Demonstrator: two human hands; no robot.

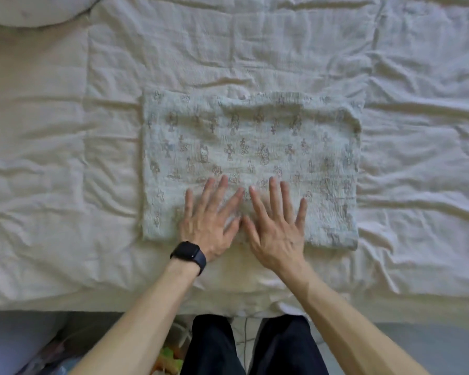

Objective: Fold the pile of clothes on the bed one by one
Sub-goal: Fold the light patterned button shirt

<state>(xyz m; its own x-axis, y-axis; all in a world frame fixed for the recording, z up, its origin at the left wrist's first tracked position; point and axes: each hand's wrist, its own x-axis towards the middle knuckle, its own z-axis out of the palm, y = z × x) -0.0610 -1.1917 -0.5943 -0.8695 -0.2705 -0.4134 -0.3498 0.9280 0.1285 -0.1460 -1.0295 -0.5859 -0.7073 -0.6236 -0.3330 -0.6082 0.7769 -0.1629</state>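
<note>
On wrinkled bedspread — pillow, perhaps, far-left

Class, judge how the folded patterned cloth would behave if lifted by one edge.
Probably floppy: the cloth looks thin and crinkled, so its layers would likely sag open. Likely light: it lies low on the bed. Its rough weave should resist sliding under the left hand and right hand.
</note>
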